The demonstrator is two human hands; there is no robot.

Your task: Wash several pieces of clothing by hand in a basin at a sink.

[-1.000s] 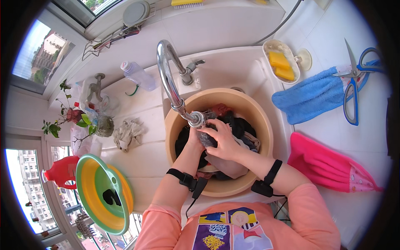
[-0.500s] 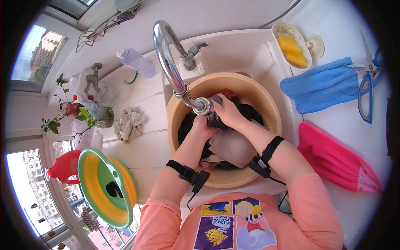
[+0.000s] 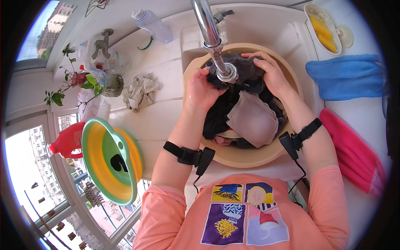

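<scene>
Under the chrome faucet [image 3: 207, 31], my two hands spread a wet dark grey piece of clothing [image 3: 248, 71] between them. My left hand [image 3: 203, 88] grips its left end, fingers curled. At the other end, my right hand [image 3: 270, 71] has the fabric between thumb and fingers. A little water seems to drop from the spout. Below is a beige basin [image 3: 237, 161] holding a heap of laundry: black pieces, a greyish-mauve cloth [image 3: 253, 118] on top, and a bit of pink at the near side. The heap's lower part is hidden.
The basin stands in a white sink [image 3: 266, 23]. To the left are a green-and-yellow tub [image 3: 92, 166] with a black item inside, a red jug [image 3: 68, 139], a crumpled rag [image 3: 141, 91], a plant jar [image 3: 112, 85] and a clear bottle [image 3: 154, 25]. Blue [image 3: 346, 77] and pink [image 3: 350, 150] towels hang right.
My hands have moved apart, from bunching the dark cloth together under the spout to stretching it open. The view has shifted, so the surroundings sit differently in the picture.
</scene>
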